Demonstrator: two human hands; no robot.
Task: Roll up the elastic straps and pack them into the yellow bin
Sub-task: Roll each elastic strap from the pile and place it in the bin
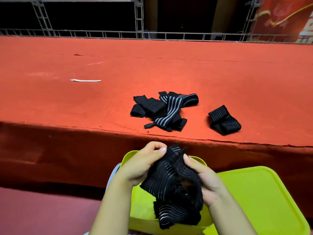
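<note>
A black elastic strap (171, 182) with thin pale stripes hangs crumpled between both hands, above the yellow bin (140, 200). My left hand (144, 163) pinches its upper end with thumb and fingers. My right hand (203, 180) grips its right side, fingers curled into the fabric. The strap's lower end droops over the bin. A loose pile of black striped straps (162, 109) lies on the red carpeted platform (84, 99). One folded strap (224, 120) lies apart to the right of the pile.
A yellow lid (264, 200) rests to the right of the bin. A small white strip (85, 80) lies on the platform at the left. A metal truss railing (152, 33) runs along the platform's far edge. The platform's front edge drops just beyond my hands.
</note>
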